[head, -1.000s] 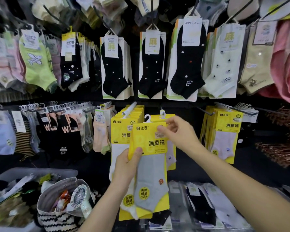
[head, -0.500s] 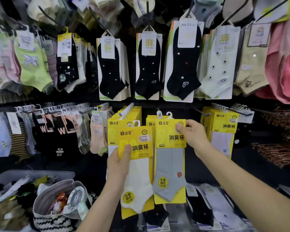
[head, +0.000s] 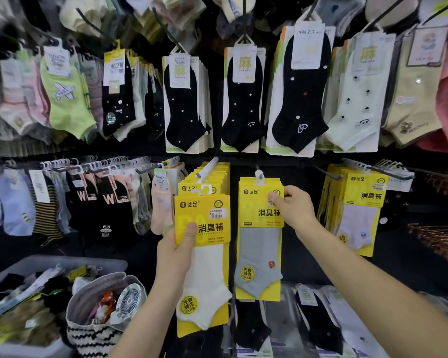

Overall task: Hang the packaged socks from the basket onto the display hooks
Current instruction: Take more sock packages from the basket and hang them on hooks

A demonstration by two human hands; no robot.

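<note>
The dark display wall (head: 308, 177) fills my view, crowded with hanging socks. The grey basket (head: 62, 262) sits well below-left of the white hook (head: 208, 167). Just below that hook's tip, my left hand (head: 176, 251) grips the white sock pack (head: 204, 254) upright. It is the nearer hand, so I judge a short lift would thread the pack on. Right of the hook, my right hand (head: 294, 210) pinches the grey sock pack (head: 259, 241), apparently already hung.

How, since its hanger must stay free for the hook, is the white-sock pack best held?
Pinch its yellow header card at the left edge, coming from lower left as the left hand does: the card is flat and upright, and this leaves the hanger on top clear.
</note>
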